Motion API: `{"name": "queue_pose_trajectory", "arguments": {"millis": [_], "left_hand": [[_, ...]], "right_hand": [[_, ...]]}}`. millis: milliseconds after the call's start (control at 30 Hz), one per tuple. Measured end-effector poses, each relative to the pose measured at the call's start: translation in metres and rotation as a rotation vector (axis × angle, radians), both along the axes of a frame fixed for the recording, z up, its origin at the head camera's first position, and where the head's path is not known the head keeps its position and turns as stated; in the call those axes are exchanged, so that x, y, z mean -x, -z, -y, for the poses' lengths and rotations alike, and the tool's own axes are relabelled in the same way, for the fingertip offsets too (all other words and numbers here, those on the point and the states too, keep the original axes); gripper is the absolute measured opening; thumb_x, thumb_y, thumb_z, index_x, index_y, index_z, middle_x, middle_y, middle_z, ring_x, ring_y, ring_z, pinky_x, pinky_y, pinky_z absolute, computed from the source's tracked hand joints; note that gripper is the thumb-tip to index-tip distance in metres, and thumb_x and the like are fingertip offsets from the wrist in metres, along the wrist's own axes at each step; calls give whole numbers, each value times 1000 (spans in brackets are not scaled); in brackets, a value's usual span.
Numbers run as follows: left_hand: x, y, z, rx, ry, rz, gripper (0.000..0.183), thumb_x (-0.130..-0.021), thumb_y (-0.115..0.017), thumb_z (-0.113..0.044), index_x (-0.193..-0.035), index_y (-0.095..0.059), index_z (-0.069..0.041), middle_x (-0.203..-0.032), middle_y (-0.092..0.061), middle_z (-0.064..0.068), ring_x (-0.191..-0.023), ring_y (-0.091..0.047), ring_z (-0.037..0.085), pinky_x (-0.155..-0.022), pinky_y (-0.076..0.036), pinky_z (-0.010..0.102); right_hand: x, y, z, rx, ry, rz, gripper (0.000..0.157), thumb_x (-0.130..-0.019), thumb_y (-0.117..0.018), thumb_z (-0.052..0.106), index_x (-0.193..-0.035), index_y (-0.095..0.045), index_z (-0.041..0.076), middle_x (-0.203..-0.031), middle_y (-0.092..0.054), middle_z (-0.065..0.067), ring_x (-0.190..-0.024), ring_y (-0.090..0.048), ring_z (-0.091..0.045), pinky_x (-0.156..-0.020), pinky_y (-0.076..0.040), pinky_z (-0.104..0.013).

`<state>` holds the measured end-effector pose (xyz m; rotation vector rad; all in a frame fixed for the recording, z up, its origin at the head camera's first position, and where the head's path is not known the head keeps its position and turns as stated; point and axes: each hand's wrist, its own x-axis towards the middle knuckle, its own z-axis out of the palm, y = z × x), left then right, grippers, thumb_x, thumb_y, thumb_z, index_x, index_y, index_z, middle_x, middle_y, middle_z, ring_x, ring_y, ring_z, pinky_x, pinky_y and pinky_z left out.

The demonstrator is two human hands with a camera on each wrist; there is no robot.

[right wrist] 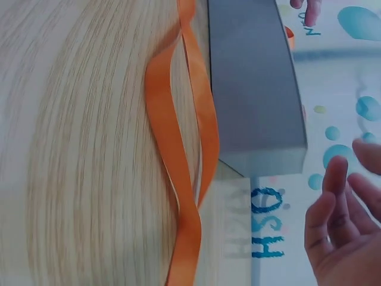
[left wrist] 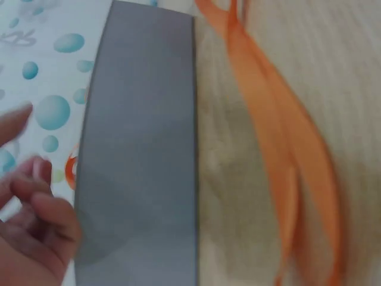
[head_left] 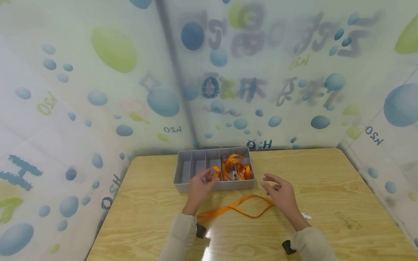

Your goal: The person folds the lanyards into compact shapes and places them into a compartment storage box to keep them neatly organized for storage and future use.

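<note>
A grey divided box (head_left: pixel 213 185) stands at the back of the table. My left hand (head_left: pixel 200 186) is over its front wall, fingers loosely bent beside an orange lanyard coil (head_left: pixel 216 170) in a middle compartment; in the left wrist view the fingers (left wrist: pixel 50 217) show no strap between them. Coiled orange lanyards (head_left: pixel 243 171) fill the right compartments, a small clip among them. To the right of the box, my right hand (head_left: pixel 282 194) hovers with relaxed fingers and nothing in its grasp. Below both hands, another orange lanyard (right wrist: pixel 169 113) lies loosely spread on the table.
A small white piece (head_left: pixel 306 216) lies on the wooden table (head_left: pixel 326 188) by my right wrist, partly hidden by it. The box's left compartments (head_left: pixel 185 170) hold nothing visible. Printed sheets (head_left: pixel 222 108) wall the table behind and on both sides.
</note>
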<state>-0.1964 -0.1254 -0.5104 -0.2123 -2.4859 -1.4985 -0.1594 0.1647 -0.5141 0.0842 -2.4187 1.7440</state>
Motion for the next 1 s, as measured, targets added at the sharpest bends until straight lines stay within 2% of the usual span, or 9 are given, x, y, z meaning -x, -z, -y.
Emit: {"name": "queue_pose_trajectory", "arguments": {"millis": [133, 300, 500, 633, 733, 800, 867, 933, 1000], "left_hand": [[-9, 2, -2, -67, 117, 16, 43, -83, -82, -21, -119, -70, 0, -99, -72, 14, -58, -45, 5, -52, -39, 20], [-15, 8, -4, -111, 224, 64, 39, -82, -83, -20, -117, -72, -4, -106, -72, 11, -50, -36, 2, -48, -32, 18], [-20, 16, -9, -137, 321, 152, 38, -84, -82, -19, -119, -72, -8, -104, -71, 13, -48, -36, 2, -44, -31, 18], [-23, 23, -12, -113, 356, 157, 39, -85, -80, -16, -121, -71, -6, -111, -71, 13, -46, -37, 2, -43, -32, 17], [-24, 29, -13, -92, 371, 163, 40, -85, -80, -17, -121, -70, -5, -86, -70, 16, -44, -35, 1, -42, -31, 17], [-25, 32, -14, -94, 372, 176, 40, -84, -81, -17, -121, -70, -6, -65, -61, 11, -41, -32, -1, -41, -30, 18], [-26, 35, -15, -89, 373, 193, 42, -83, -82, -19, -122, -70, -6, -55, -51, 8, -40, -30, -2, -41, -29, 18], [-27, 36, -16, -92, 379, 201, 42, -83, -83, -17, -121, -70, -4, -61, -58, 9, -40, -29, -1, -40, -28, 18], [-28, 37, -17, -78, 386, 209, 44, -82, -83, -18, -121, -70, -3, -79, -68, 14, -41, -29, 0, -41, -29, 18]], "right_hand": [[-6, 2, -11, -12, -85, -4, 40, -94, -70, 15, -132, -62, 4, -122, -65, -21, -58, -59, -20, -51, -49, -26], [-12, 5, -20, -12, -176, 21, 44, -92, -71, 11, -134, -61, 6, -126, -64, -19, -48, -42, -10, -42, -37, -26], [-19, 7, -23, 10, -270, 90, 50, -91, -73, 13, -138, -57, 3, -131, -59, -24, -51, -50, -15, -47, -44, -27], [-22, 12, -25, 26, -297, 139, 55, -90, -74, 16, -139, -55, 0, -134, -57, -25, -49, -47, -12, -48, -45, -27], [-23, 17, -26, 23, -314, 161, 55, -91, -74, 14, -139, -54, -2, -135, -56, -26, -48, -43, -6, -45, -42, -25], [-24, 22, -28, 21, -330, 171, 55, -90, -74, 12, -139, -53, -3, -136, -54, -27, -49, -44, -5, -44, -40, -24], [-24, 25, -29, 9, -350, 175, 54, -91, -73, 9, -139, -53, -4, -136, -53, -29, -49, -45, -5, -44, -39, -23], [-24, 29, -30, 11, -368, 184, 55, -90, -73, 7, -140, -52, -4, -134, -54, -30, -50, -45, -5, -45, -39, -23], [-24, 31, -31, 6, -385, 192, 56, -90, -73, 7, -141, -51, -4, -131, -55, -30, -50, -45, -4, -45, -39, -22]]}}
